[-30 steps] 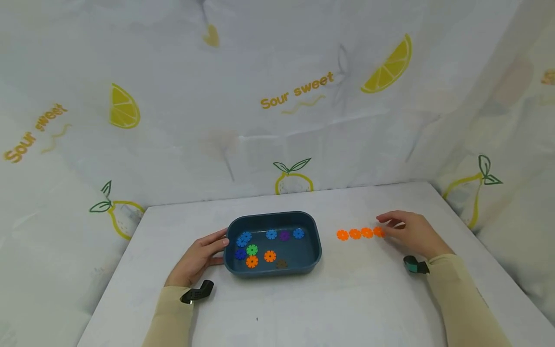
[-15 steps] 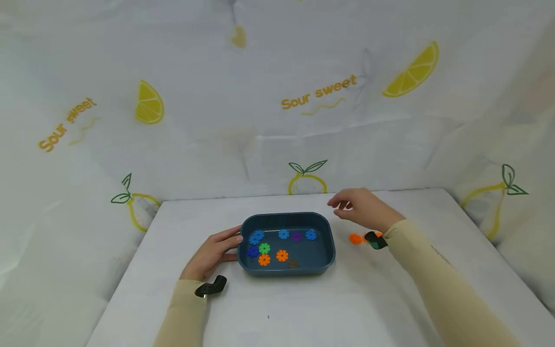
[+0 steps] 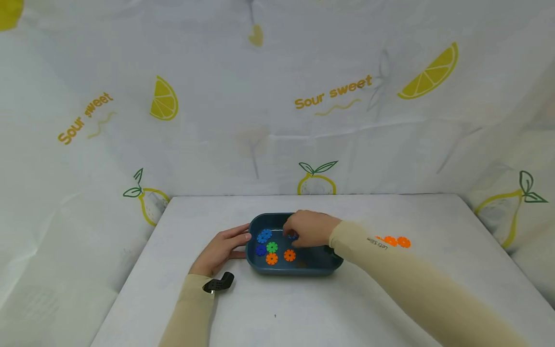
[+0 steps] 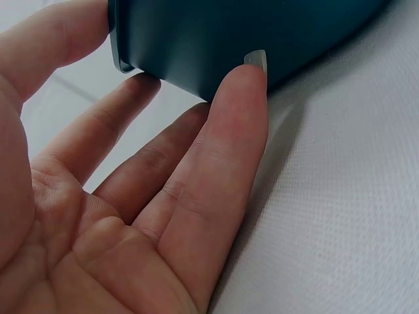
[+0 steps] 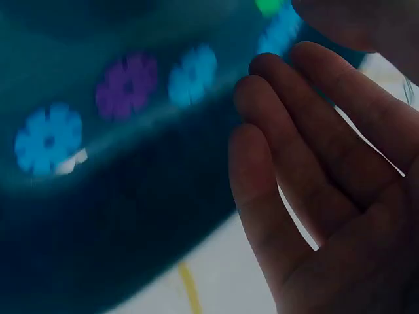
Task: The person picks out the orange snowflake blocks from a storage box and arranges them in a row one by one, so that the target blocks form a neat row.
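A dark blue tray (image 3: 295,272) holds several flower-shaped plastic discs in blue, green, orange and brown. My left hand (image 3: 222,249) rests with extended fingers against the tray's left end; in the left wrist view the fingertips meet its rim and outer wall. Reaching in over the back rim, my right hand (image 3: 311,228) has its thumb and fingertips close over a blue disc (image 3: 292,235). Its fingers bend loosely in the right wrist view, beside a purple disc (image 5: 127,85) and further blue discs (image 5: 49,139). The right hand hides part of the tray.
Orange discs (image 3: 403,242) lie in a row on the white table (image 3: 277,303) right of the tray, partly hidden by the right forearm (image 3: 381,260). A white printed sheet (image 3: 243,96) stands behind the table and along its sides.
My right hand has left the orange row, swept left above the table and gone down into the tray. My left hand stays at the tray's end. The head view has shifted.
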Demonstrator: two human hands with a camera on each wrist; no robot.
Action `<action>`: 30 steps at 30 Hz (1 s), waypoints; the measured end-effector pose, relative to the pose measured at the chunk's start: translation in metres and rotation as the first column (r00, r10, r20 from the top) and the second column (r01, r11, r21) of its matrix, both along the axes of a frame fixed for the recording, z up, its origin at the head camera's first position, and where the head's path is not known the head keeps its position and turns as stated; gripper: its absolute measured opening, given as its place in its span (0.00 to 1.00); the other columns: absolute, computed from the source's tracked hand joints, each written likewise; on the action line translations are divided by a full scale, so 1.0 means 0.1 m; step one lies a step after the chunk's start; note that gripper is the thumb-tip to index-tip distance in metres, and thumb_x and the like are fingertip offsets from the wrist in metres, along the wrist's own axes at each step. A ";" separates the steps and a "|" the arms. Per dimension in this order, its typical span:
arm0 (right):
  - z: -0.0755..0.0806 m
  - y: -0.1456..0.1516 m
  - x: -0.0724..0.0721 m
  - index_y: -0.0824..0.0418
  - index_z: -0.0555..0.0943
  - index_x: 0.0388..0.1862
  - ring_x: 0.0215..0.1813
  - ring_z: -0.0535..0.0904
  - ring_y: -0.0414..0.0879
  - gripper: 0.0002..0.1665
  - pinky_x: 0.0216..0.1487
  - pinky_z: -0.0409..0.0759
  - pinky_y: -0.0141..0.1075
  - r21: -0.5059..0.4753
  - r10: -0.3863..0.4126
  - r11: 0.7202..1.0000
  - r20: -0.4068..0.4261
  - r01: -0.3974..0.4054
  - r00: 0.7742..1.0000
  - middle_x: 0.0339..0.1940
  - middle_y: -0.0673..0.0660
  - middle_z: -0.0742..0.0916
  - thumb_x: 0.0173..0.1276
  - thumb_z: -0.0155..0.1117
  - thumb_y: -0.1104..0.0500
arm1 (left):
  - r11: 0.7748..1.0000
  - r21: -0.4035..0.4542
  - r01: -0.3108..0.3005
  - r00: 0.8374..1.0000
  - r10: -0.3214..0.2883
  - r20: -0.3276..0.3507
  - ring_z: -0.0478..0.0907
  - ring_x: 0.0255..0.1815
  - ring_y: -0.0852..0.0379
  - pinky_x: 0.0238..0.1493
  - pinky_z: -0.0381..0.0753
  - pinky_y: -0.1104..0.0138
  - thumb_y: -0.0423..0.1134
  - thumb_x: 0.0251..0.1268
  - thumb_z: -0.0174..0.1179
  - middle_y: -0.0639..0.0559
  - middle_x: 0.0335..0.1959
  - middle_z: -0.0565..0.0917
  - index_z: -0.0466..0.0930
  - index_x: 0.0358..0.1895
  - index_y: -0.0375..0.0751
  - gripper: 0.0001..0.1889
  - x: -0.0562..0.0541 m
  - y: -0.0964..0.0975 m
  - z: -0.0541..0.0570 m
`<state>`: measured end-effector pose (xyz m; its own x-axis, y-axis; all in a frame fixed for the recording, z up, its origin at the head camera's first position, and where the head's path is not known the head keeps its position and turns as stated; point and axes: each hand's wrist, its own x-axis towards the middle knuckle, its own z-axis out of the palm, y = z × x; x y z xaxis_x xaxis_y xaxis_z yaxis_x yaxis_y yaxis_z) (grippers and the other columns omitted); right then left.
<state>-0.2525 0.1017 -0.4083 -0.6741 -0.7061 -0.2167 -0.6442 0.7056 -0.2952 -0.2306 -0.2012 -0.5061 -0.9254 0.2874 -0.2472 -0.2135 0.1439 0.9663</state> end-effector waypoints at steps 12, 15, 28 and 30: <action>-0.22 -0.26 0.12 0.53 0.92 0.50 0.38 0.80 0.39 0.14 0.53 0.88 0.36 0.096 0.043 0.994 0.002 -0.043 0.999 0.40 0.46 0.91 0.66 0.82 0.58 | 1.000 0.014 0.008 1.000 -0.008 -0.008 0.84 0.66 0.52 0.58 0.91 0.55 0.53 0.76 0.68 0.46 0.78 0.78 0.76 0.79 0.52 0.32 0.00 -0.01 0.00; -0.23 -0.29 0.12 0.53 0.91 0.51 0.39 0.80 0.39 0.15 0.54 0.88 0.36 0.109 0.056 0.993 -0.020 -0.053 0.998 0.41 0.46 0.91 0.66 0.83 0.58 | 1.000 0.019 0.005 1.000 -0.005 -0.002 0.84 0.67 0.52 0.58 0.91 0.55 0.53 0.76 0.69 0.48 0.78 0.78 0.77 0.78 0.54 0.31 0.00 -0.02 0.00; -0.28 -0.31 0.03 0.53 0.92 0.47 0.40 0.81 0.38 0.11 0.54 0.88 0.36 0.077 0.044 0.996 -0.008 -0.044 0.999 0.43 0.46 0.91 0.68 0.81 0.58 | 1.000 0.017 -0.005 1.000 0.004 0.009 0.84 0.66 0.52 0.58 0.91 0.57 0.54 0.74 0.70 0.49 0.78 0.79 0.77 0.78 0.54 0.32 0.00 -0.02 0.01; -0.29 -0.31 0.02 0.53 0.92 0.47 0.40 0.81 0.38 0.10 0.54 0.89 0.36 0.071 0.045 0.997 -0.011 -0.044 0.999 0.42 0.46 0.91 0.68 0.82 0.57 | 1.000 0.017 0.001 1.000 -0.001 0.008 0.84 0.66 0.52 0.59 0.91 0.57 0.54 0.75 0.69 0.48 0.78 0.78 0.76 0.79 0.53 0.32 0.00 -0.02 0.01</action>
